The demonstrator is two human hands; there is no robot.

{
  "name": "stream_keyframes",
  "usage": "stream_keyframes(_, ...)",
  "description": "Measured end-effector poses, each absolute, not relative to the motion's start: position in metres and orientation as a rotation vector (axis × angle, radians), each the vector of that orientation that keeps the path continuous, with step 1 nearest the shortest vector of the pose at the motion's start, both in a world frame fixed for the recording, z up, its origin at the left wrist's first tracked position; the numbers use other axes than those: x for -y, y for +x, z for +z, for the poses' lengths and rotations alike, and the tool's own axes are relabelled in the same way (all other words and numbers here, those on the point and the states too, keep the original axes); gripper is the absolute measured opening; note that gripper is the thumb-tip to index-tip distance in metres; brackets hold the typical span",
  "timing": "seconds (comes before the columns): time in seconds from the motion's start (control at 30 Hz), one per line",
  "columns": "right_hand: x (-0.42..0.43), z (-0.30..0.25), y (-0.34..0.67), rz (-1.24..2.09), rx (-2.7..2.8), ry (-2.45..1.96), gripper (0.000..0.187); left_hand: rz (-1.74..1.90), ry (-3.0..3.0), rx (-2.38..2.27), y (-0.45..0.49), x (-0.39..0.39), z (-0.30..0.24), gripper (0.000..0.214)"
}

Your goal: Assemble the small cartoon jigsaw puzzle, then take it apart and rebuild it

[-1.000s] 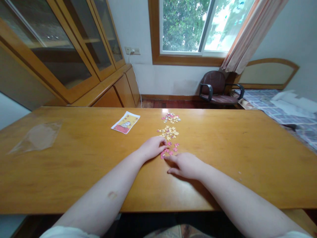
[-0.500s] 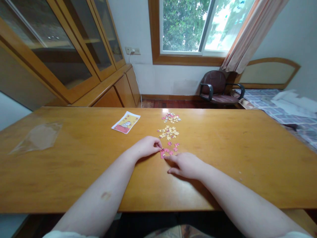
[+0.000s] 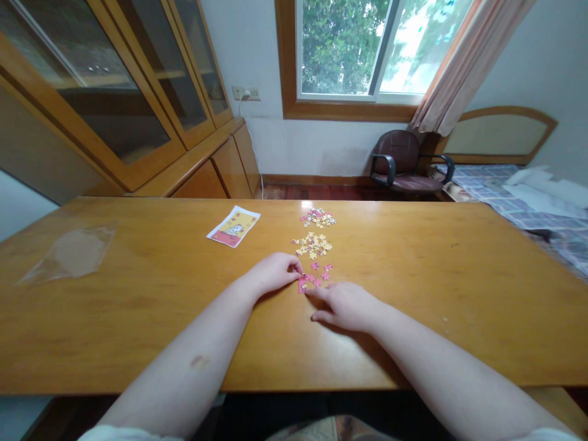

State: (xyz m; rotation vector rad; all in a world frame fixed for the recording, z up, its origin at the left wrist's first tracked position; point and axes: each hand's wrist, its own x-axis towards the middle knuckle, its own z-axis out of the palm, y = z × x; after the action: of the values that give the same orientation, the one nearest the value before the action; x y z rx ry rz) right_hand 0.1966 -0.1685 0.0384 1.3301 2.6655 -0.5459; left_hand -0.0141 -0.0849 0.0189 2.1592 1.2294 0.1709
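Left hand (image 3: pixel 272 274) grip narrow on pink jigsaw piece (image 3: pixel 302 285); right hand (image 3: pixel 344 306) grip open, touching same piece.

A long wooden table (image 3: pixel 138 331) with a glossy orange-yellow top spans the view; a printed card (image 3: pixel 233 226) lies flat near its far edge, showing a cartoon figure on yellow and red; a clear plastic sheet (image 3: pixel 68 257) lies flat toward the left end, well apart from the card; right of the card runs a line of puzzle pieces: a pink-and-yellow cluster (image 3: pixel 318 217) nearest the far edge, a yellow cluster (image 3: pixel 312 246) just below it, then loose pink pieces (image 3: pixel 321 271); a pink clump (image 3: pixel 302 285) at the near end may be joined pieces, though it is too small to tell.
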Motion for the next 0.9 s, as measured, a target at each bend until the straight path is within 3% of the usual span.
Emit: stream_keyframes(0.9,0.1695,0.0389,0.1933,-0.555,-2.651,1.298,0.06,0.129,2.215,-1.2,-0.014,0.0859,0.0195,0.017)
